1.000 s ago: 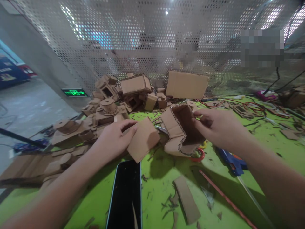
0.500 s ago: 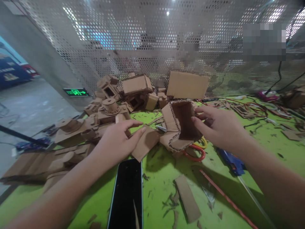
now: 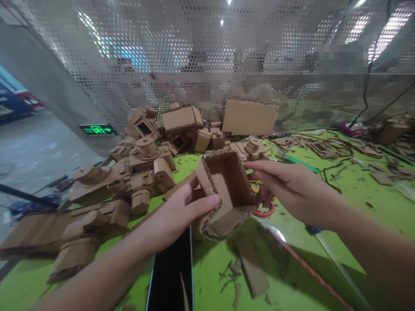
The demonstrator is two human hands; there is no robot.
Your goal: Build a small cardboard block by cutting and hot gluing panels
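An open corrugated cardboard box shape (image 3: 227, 190) is held above the green table (image 3: 324, 242) between both hands. My left hand (image 3: 181, 211) grips its left wall, thumb over the rim, fingers closed. My right hand (image 3: 292, 188) holds the right wall, index finger stretched along the top edge. The flat cardboard piece seen earlier lies behind my left hand, mostly hidden. Red-handled scissors (image 3: 264, 211) lie just under the box and my right hand.
A black phone (image 3: 171, 272) lies near the front edge under my left wrist. Cardboard models are piled at left and back (image 3: 145, 151). A cardboard strip (image 3: 253, 268), a red rod (image 3: 308, 270), a glue gun and cables lie to the right. A perforated metal screen stands behind.
The box has been lifted toward me and turned, opening up. My left hand left the flat cardboard piece and took hold of the box's left wall. The view shifted slightly.
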